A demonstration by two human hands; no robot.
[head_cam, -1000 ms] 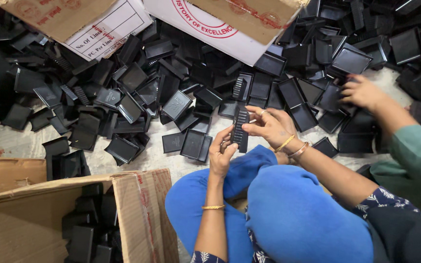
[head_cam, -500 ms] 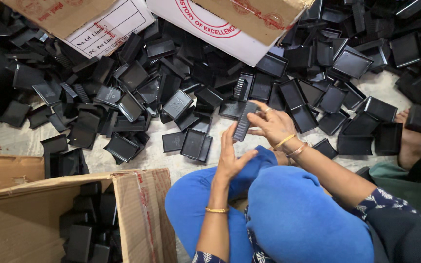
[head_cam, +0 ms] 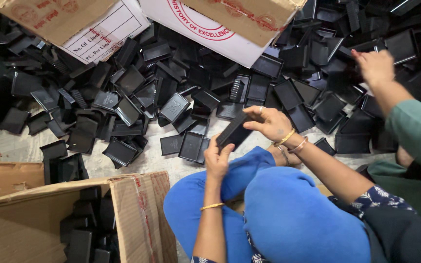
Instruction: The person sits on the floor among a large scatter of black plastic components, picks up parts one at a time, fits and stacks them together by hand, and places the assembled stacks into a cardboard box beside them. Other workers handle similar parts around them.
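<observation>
A stack of flat black plastic trays [head_cam: 233, 132] is held between both hands above my blue-clad knees. My left hand [head_cam: 217, 159] grips its lower end from below. My right hand [head_cam: 269, 122], wearing a ring and bangles, pinches its upper end. Just beyond the hands a large pile of loose black trays [head_cam: 171, 92] covers the floor.
An open cardboard box [head_cam: 128, 204] holding black trays stands at the lower left. Two more cartons [head_cam: 210, 24] lie at the top. Another person's hand [head_cam: 375, 65] with a green sleeve reaches into the trays at the right.
The stack between my hands has tilted from nearly upright to slanting. The other person's hand has come back into view and reaches up into the pile at the right.
</observation>
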